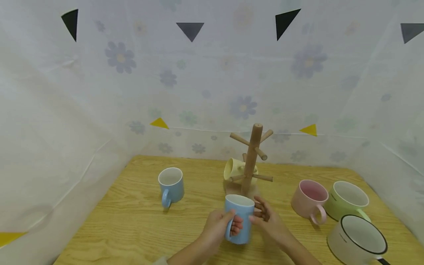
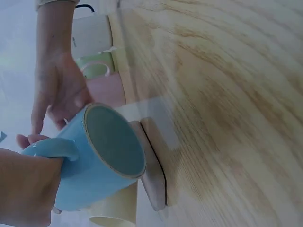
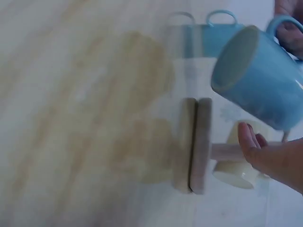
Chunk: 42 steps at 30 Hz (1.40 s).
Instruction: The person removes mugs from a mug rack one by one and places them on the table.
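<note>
My left hand (image 1: 218,224) grips a light blue mug (image 1: 243,217) by its handle, fingers passed through the loop. The mug is upright in the head view, and the left wrist view shows its underside (image 2: 115,142) raised off the table. My right hand (image 1: 269,222) is at the mug's right side, its fingers loosely bent and its thumb tip right at the wall. Behind them stands a wooden mug tree (image 1: 250,165) with several pegs. A pale yellow mug (image 1: 236,170) hangs sideways low on its far side, partly hidden by the post.
Another blue mug (image 1: 172,186) stands upright on the wooden table (image 1: 139,221) at the left. To the right are a pink mug (image 1: 308,200), a light green mug (image 1: 344,202) and a white mug with a black rim (image 1: 351,243). A flower-patterned curtain (image 1: 212,73) encloses the table.
</note>
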Each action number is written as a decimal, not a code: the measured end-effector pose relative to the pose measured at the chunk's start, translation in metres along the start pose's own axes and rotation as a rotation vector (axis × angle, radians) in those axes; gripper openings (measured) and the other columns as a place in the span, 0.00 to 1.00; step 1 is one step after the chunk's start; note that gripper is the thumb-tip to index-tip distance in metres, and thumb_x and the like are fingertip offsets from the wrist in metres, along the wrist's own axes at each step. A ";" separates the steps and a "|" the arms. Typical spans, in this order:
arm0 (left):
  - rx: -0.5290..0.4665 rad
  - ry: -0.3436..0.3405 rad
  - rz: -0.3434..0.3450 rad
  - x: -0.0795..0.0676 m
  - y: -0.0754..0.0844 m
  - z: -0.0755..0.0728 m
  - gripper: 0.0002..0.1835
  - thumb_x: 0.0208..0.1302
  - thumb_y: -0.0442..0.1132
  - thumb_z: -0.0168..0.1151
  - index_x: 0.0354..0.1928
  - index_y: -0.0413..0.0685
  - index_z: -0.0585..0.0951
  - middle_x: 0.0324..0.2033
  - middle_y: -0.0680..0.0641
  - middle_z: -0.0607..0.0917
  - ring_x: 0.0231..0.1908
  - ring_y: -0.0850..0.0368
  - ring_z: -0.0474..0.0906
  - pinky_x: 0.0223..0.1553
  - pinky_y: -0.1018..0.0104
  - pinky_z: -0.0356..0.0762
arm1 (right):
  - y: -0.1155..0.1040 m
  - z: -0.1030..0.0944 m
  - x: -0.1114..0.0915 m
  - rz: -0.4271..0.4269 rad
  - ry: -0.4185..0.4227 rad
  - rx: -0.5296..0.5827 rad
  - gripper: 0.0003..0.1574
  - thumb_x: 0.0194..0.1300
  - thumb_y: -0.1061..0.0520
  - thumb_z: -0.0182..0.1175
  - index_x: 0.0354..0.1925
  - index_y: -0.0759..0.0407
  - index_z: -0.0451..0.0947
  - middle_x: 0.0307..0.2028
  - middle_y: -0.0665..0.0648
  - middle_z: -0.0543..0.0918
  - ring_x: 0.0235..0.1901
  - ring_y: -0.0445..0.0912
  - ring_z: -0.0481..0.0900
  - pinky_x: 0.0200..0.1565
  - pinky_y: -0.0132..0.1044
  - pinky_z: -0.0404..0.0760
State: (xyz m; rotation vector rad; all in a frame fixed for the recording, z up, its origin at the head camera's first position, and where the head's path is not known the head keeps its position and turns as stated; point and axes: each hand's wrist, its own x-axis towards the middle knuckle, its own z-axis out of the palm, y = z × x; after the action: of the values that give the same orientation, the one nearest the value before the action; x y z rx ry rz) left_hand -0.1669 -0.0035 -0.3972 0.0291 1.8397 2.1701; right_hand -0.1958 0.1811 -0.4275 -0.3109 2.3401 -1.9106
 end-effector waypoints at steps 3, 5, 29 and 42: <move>0.018 0.043 0.024 -0.004 0.000 -0.004 0.21 0.70 0.40 0.47 0.35 0.23 0.79 0.19 0.55 0.79 0.21 0.66 0.74 0.29 0.73 0.76 | -0.005 -0.009 0.004 -0.115 0.198 -0.079 0.32 0.63 0.65 0.55 0.62 0.71 0.56 0.50 0.63 0.72 0.39 0.31 0.73 0.38 0.27 0.77; 0.020 0.071 0.042 -0.006 0.001 -0.007 0.22 0.70 0.40 0.46 0.35 0.22 0.79 0.19 0.55 0.79 0.21 0.66 0.74 0.30 0.73 0.76 | -0.009 -0.016 0.006 -0.202 0.322 -0.171 0.28 0.64 0.66 0.54 0.59 0.75 0.59 0.46 0.61 0.72 0.36 0.27 0.70 0.35 0.23 0.74; 0.096 0.324 0.251 0.032 -0.001 -0.057 0.21 0.69 0.38 0.48 0.34 0.20 0.79 0.19 0.53 0.80 0.20 0.67 0.73 0.28 0.76 0.74 | -0.030 -0.054 0.041 -0.687 0.472 -0.938 0.20 0.49 0.67 0.67 0.40 0.76 0.75 0.38 0.71 0.77 0.41 0.64 0.73 0.43 0.55 0.74; 0.164 0.346 0.258 0.051 -0.003 -0.071 0.21 0.69 0.38 0.48 0.33 0.21 0.79 0.19 0.52 0.81 0.19 0.67 0.70 0.23 0.77 0.69 | -0.036 -0.047 0.045 -0.701 0.470 -1.081 0.15 0.47 0.62 0.69 0.31 0.72 0.77 0.30 0.64 0.79 0.33 0.57 0.77 0.34 0.46 0.79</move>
State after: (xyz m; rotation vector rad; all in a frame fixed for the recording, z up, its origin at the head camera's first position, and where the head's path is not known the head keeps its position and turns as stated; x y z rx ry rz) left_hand -0.2297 -0.0593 -0.4214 -0.0838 2.3182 2.3020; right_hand -0.2458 0.2093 -0.3806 -0.9255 3.7648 -0.6000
